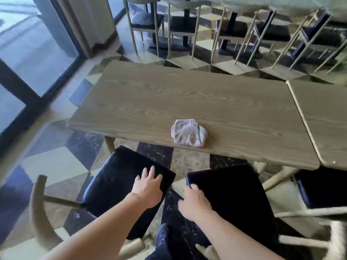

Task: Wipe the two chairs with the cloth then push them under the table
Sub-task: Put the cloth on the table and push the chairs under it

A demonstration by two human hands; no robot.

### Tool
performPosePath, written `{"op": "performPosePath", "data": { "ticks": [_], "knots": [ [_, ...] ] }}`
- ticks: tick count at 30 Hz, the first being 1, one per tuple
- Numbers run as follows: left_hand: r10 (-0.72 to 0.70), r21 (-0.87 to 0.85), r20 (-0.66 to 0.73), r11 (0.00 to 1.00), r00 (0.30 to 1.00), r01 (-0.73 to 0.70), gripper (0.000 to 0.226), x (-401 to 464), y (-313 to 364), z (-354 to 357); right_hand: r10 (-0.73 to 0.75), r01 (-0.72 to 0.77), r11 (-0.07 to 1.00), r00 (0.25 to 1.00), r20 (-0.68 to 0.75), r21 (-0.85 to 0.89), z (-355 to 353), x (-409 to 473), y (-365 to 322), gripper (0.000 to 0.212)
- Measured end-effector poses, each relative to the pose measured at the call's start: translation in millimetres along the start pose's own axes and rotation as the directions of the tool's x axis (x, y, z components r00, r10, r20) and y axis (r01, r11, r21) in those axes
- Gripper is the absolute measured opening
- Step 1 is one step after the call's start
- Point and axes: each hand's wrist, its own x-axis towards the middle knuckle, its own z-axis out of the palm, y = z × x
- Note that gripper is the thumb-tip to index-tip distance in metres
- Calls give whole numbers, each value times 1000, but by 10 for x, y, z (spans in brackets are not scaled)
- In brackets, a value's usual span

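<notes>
Cloth: I see the cloth (189,133) lying crumpled on the table (187,102), right at its near edge; neither hand touches it.
Left chair: the left chair (124,186) has a black padded seat and stands pulled out from the table, angled, its pale wooden back curving at the lower left.
Right chair: the right chair (231,199) stands just beside the first, a strip of floor between them, its front edge near the table's near edge and not under it.
Left hand: my left hand (147,188) rests on the right side of the left chair's seat, fingers spread and fairly straight over the top; I would call it released, pressing flat.
Right hand: my right hand (194,202) is at the left front corner of the right chair's seat, fingers curled round the seat edge, grasping it.
Second table: another table (323,117) butts against the first on the right, with a third black seat (323,188) below it.
Surroundings: chequered tile floor (56,162); more chairs and tables stand further back; glass doors (37,53) on the left.
</notes>
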Motion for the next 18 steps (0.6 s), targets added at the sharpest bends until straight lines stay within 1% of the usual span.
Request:
{"op": "performPosePath", "data": {
  "ticks": [2, 4, 5, 7, 9, 11, 13, 15, 18],
  "knots": [
    [-5, -108, -2, 994, 1000, 5, 50, -542, -56, 78, -28, 40, 998, 981, 192, -56, 141, -370, -37, 47],
    [12, -184, -69, 983, 998, -25, 42, -1099, -121, 136, -85, 116, 989, 957, 278, -96, 140, -648, -191, 48],
    [39, -201, -102, 978, 994, -59, 40, -1264, -128, 157, -125, 151, 986, 954, 271, -77, 98, -701, -253, 45],
    [76, -181, -128, 978, 989, -99, 36, -1599, -239, 230, -216, 227, 974, 948, 232, -18, 71, -829, -464, 34],
    [118, -151, -142, 979, 983, -139, 35, -1741, -459, 325, -255, 255, 967, 950, 181, 26, 92, -844, -672, 29],
    [105, -147, -163, 981, 981, -129, 34, -1731, -715, 390, -263, 253, 963, 955, 134, 87, 146, -796, -786, 27],
    [45, -188, -166, 979, 985, -76, 32, -1660, -1031, 559, -268, 249, 959, 954, 138, 139, 319, -786, -892, 26],
    [-21, -209, -120, 978, 993, -5, 34, -1629, -1319, 740, -282, 256, 952, 948, 151, 171, 566, -805, -954, 27],
    [28, -140, 24, 990, 999, -25, 35, -1484, -1824, 1040, -205, 177, 965, 970, 133, 195, 1084, -754, -1050, 28]
  ]
}}
